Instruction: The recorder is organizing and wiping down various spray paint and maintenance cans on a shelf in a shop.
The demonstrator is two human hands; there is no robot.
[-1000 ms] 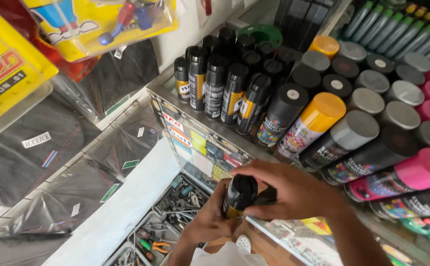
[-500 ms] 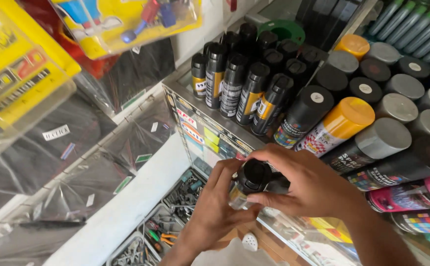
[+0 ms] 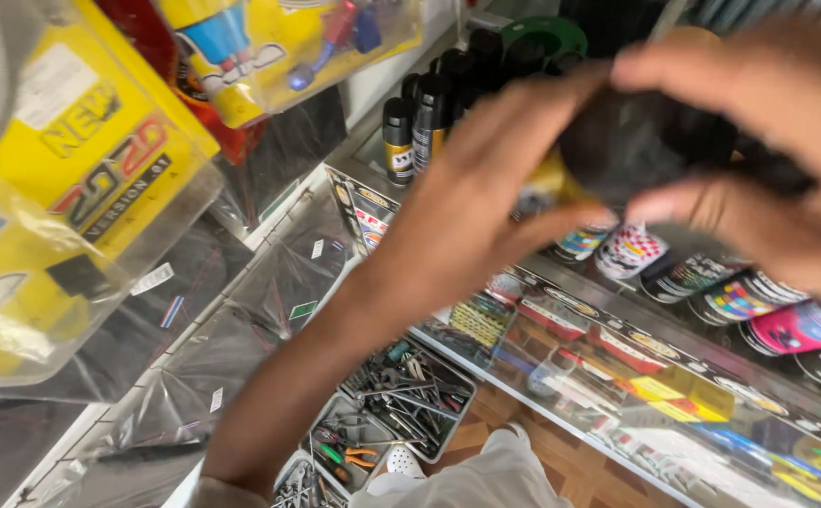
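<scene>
Both my hands are raised close to the camera and are blurred. My left hand (image 3: 486, 198) and my right hand (image 3: 768, 160) together hold a black-capped spray can (image 3: 631, 141) with a yellow band near its body. My left fingers wrap its left side. My right fingers curl over its cap and right side. Behind them, black spray cans (image 3: 420, 122) stand on the glass counter top (image 3: 373, 150).
Yellow toy packages (image 3: 81, 207) hang at the left above dark plastic bags (image 3: 194, 320). The glass display case (image 3: 674, 376) holds coloured sticker packs. Trays of hand tools (image 3: 401, 395) lie on the floor below. More can bottoms (image 3: 787, 320) show at the right.
My hands have lifted the spray can up from in front of the case to near the camera. They now hide most of the cans on the counter.
</scene>
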